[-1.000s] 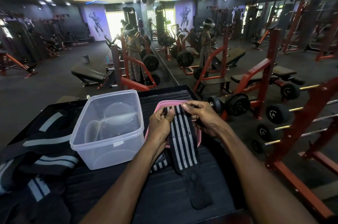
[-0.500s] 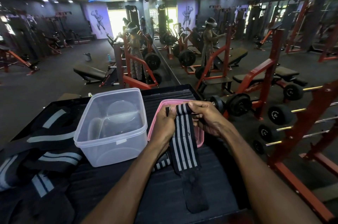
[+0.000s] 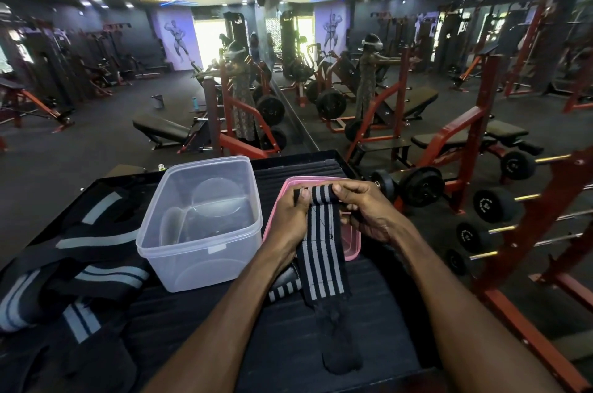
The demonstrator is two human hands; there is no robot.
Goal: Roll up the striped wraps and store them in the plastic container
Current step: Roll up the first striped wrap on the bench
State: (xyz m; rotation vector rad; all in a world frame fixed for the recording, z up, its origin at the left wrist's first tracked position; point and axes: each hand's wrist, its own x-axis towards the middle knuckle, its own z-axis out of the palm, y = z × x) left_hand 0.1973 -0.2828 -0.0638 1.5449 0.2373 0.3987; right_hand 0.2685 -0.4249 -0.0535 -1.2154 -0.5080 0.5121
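Over the pink lid (image 3: 351, 242), both hands pinch the striped wrap (image 3: 321, 251) at its top — left hand (image 3: 290, 219) and right hand (image 3: 362, 211) each in a closed grip on the starting roll. Next, I judge, comes tight, even turning down its length. Beside them the plastic container (image 3: 200, 222) on the bench (image 3: 192, 322) holds no wraps yet.

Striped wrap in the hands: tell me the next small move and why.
Probably keep turning the rolled top end toward the body. Both the left hand and right hand pinch the striped wrap at a roll just begun, most of it hangs unrolled, and the clear plastic container holds no wraps.
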